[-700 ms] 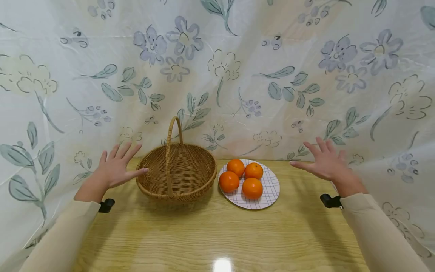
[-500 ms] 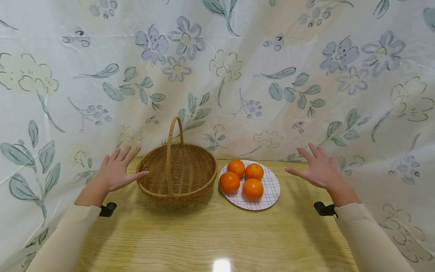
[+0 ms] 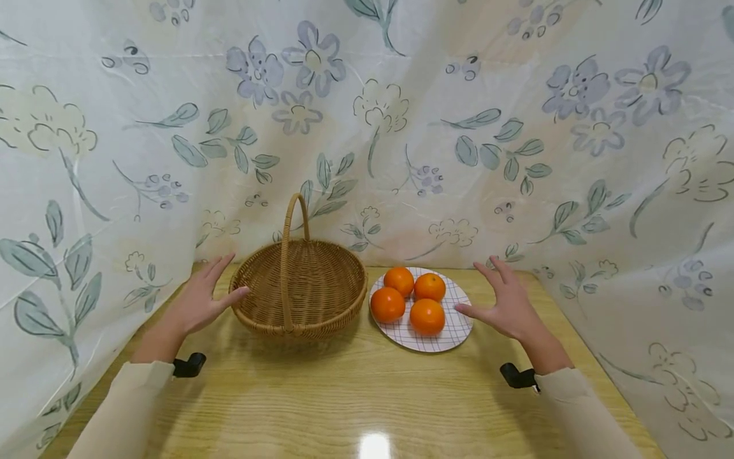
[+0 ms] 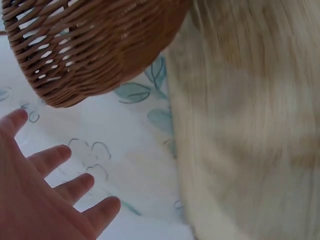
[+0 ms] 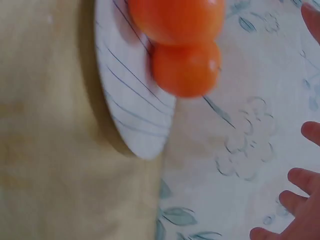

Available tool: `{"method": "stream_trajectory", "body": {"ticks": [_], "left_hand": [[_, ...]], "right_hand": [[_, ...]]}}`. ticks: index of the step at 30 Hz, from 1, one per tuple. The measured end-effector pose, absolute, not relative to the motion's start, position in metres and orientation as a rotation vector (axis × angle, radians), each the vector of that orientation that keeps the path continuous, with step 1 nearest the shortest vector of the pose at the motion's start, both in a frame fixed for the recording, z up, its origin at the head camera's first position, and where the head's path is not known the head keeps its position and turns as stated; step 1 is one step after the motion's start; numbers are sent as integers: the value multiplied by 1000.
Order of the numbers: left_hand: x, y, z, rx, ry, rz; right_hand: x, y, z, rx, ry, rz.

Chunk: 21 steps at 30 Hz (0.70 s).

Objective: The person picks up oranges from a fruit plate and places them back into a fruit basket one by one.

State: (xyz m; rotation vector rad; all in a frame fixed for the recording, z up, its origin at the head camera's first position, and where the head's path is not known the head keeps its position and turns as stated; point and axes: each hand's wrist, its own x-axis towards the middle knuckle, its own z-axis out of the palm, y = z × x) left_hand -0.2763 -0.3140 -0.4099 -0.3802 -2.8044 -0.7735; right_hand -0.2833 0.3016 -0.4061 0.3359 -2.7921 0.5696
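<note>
A brown wicker basket with an arched handle stands at the back of the table. Beside its left rim is my left hand, fingers spread and holding nothing; whether the thumb touches the rim I cannot tell. In the left wrist view the basket is above the spread fingers. Several oranges sit on a round checked plate right of the basket. My right hand, empty with fingers apart, is at the plate's right edge. The right wrist view shows oranges on the plate, away from the fingers.
The wooden table runs from the front to a floral curtain, which hangs behind it and along both sides. Black wrist mounts stick out inward from both wrists.
My right hand has moved left, from off to the side up to the plate's edge. The left hand has shifted only slightly, and the basket, plate and oranges stay in place.
</note>
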Motion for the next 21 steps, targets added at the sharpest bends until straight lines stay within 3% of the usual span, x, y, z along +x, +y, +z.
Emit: {"method": "stream_trajectory", "body": {"ticks": [21], "left_hand": [[-281, -301, -421, -226, -2656, -1611]], "right_hand": [[-278, 247, -467, 274, -2608, 1296]]}}
